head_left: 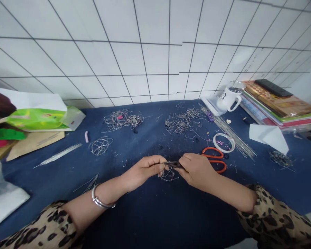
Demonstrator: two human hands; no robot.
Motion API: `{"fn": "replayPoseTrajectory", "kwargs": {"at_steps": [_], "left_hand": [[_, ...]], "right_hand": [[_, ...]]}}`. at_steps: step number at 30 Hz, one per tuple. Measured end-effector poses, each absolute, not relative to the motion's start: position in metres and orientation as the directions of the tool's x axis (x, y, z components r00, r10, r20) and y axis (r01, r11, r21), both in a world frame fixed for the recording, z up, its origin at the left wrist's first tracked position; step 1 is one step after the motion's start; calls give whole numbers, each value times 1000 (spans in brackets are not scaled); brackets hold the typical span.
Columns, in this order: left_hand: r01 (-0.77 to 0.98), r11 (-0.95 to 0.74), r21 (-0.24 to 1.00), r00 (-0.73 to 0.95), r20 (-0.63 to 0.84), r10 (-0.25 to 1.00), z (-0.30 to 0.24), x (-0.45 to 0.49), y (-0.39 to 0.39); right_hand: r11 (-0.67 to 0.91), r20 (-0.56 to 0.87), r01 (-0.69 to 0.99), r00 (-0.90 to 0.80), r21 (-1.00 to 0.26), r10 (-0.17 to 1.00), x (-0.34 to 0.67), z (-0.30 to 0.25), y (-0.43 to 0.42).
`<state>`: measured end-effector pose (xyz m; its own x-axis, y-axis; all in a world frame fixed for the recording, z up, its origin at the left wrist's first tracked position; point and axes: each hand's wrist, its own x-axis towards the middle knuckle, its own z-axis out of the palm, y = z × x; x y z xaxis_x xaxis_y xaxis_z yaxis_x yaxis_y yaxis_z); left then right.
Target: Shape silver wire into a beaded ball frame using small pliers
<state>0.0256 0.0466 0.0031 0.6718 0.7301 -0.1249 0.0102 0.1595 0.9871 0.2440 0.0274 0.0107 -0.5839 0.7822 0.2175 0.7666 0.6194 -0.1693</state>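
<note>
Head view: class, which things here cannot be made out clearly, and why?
Wire piece, head view: tiny, pinched by the left hand, partly behind its fingers; shape unclear.
Dark tool, head view: handles buried in the right hand.
Mug, head view: print too small to read.
White plastic, head view: cut off by left edge.

The head camera looked forward and down, close over the worktop. A tiled wall stood at twelve o'clock.

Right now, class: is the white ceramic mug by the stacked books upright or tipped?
Upright: the white ceramic mug stands on its base, lid on top, handle sideways.
</note>
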Motion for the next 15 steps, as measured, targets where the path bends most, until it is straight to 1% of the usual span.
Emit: {"fn": "replayPoseTrajectory", "kwargs": {"at_steps": [8, 15], "left_hand": [[10, 167, 986, 655, -133, 744, 1, 27, 45], [4, 161, 987, 642, -126, 756, 1, 29, 44]], "right_hand": [[588, 212, 781, -551, -209, 807, 243, 11, 26], [579, 199, 789, -546, -203, 814, 243, 9, 25]]}}
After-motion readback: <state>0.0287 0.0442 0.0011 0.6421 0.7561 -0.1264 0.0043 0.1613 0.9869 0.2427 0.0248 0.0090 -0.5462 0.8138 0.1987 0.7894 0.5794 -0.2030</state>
